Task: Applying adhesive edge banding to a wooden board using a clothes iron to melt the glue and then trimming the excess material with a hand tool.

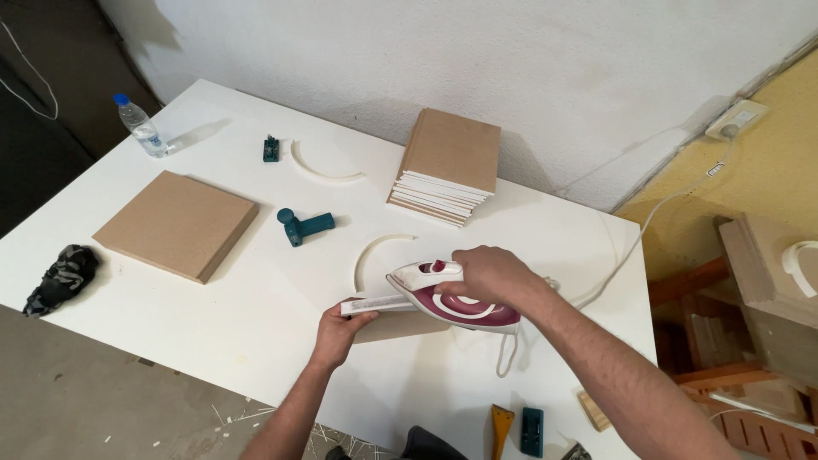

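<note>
White worktable [256,315]: right hand [490,274] clasps maroon-and-white clothes iron [452,298], pressing white edge strip on brown board panel [400,326]; left hand [341,328] pinches panel end. Best kept flat, slow, fingers clear of soleplate.

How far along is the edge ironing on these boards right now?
Cannot tell what is finished: the stack of boards by the wall shows white edges, while the single board lies flat with brown edges. In hand: the right hand presses the iron onto the white strip atop a panel that the left hand steadies.
</note>
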